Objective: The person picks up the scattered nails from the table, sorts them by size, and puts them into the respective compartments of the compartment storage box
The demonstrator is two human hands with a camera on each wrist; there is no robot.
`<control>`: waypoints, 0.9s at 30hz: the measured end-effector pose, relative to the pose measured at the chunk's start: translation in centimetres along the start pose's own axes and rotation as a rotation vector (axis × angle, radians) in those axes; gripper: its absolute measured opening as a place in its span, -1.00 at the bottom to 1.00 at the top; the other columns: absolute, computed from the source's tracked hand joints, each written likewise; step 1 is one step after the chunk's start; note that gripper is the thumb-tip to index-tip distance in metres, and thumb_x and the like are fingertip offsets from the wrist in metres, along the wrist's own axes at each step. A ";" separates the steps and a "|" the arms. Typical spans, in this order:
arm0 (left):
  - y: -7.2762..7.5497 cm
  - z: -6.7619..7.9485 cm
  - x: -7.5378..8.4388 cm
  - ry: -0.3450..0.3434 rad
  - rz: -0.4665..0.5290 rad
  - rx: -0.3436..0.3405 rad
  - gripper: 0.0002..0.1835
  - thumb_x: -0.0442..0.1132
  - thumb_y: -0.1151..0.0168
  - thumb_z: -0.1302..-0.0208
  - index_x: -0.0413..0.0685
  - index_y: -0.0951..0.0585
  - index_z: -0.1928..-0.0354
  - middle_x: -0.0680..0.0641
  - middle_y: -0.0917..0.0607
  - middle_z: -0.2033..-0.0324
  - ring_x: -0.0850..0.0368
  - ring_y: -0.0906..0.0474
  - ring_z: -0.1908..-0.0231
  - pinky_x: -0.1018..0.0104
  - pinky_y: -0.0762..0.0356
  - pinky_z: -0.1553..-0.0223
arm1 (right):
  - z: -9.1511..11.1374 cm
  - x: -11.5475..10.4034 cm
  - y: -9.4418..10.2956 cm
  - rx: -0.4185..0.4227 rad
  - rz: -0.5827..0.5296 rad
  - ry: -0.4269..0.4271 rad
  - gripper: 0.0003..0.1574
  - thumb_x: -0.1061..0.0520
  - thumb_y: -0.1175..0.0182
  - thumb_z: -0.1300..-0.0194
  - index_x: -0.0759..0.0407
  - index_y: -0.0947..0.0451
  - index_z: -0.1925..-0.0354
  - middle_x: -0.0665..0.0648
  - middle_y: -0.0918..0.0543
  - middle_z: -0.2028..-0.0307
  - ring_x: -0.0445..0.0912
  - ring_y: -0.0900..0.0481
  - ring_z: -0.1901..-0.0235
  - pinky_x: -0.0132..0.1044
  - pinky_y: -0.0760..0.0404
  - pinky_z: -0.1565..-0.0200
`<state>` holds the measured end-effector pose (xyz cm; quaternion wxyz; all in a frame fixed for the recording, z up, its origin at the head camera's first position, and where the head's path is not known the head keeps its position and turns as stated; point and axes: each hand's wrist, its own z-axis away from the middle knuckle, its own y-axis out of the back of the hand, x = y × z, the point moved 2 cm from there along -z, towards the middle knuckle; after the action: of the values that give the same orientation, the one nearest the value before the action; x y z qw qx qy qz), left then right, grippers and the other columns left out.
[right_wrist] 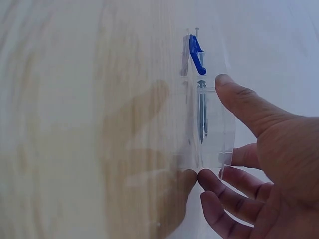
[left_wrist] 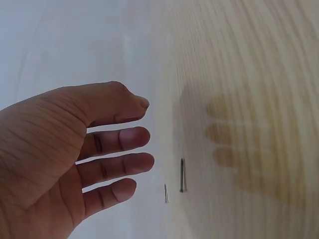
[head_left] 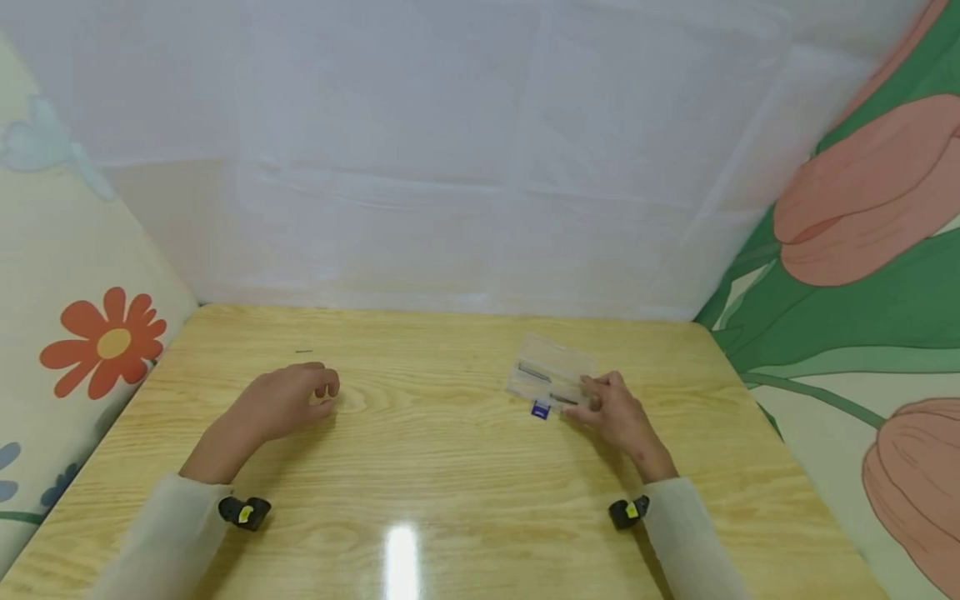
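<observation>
On the right of the table, a clear plastic box (head_left: 557,371) with a blue latch (head_left: 540,409) lies flat. Long grey nails (right_wrist: 202,109) show through its clear wall. My right hand (head_left: 618,421) grips the box at its right end, thumb near the front edge and fingertips low at the far corner. A dark nail (left_wrist: 182,175) lies on the wood at the back left, with a thinner nail-like shape (left_wrist: 166,193) beside it. My left hand (head_left: 281,404) hovers just in front of that nail, fingers loosely bent and holding nothing.
The glossy wooden table (head_left: 420,467) reflects the hands. A white sheet (head_left: 420,167) hangs along its back edge. Flower-patterned cloths stand at the left (head_left: 82,250) and right (head_left: 840,350) sides.
</observation>
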<state>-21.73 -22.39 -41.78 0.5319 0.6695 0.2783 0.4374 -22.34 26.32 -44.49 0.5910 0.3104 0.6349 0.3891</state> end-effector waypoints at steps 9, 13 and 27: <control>0.6 1.2 -2.0 0.048 0.005 -0.021 -0.87 -0.31 -0.39 -0.24 -0.10 -0.71 0.16 0.04 -0.62 0.32 0.11 -0.57 0.37 0.09 -0.55 0.40 | 0.0 0.2 -0.2 -0.002 0.008 0.005 -0.05 -0.04 -0.45 -0.31 0.40 -0.32 -0.44 0.28 -0.38 0.00 0.01 -0.44 0.23 -0.15 -0.48 0.22; 0.7 1.7 -2.5 0.072 0.001 -0.028 -0.87 -0.32 -0.40 -0.22 -0.11 -0.71 0.18 0.03 -0.62 0.33 0.08 -0.58 0.35 0.05 -0.57 0.36 | 0.0 0.2 -0.1 -0.003 -0.012 0.005 -0.04 -0.05 -0.45 -0.31 0.39 -0.31 -0.45 0.27 -0.37 0.00 0.01 -0.44 0.23 -0.16 -0.48 0.23; 0.1 2.5 -3.0 0.073 0.009 -0.032 -0.93 -0.35 -0.43 -0.23 -0.13 -0.71 0.26 0.07 -0.61 0.39 0.13 -0.52 0.37 0.04 -0.57 0.29 | 0.1 0.1 -0.1 0.005 -0.029 0.009 -0.04 -0.02 -0.47 -0.29 0.42 -0.32 -0.43 0.27 -0.36 0.02 0.04 -0.47 0.19 -0.10 -0.53 0.17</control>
<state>-20.89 -26.16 -42.72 0.5302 0.6457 0.2874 0.4684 -22.29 26.42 -44.60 0.5928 0.3008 0.6430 0.3804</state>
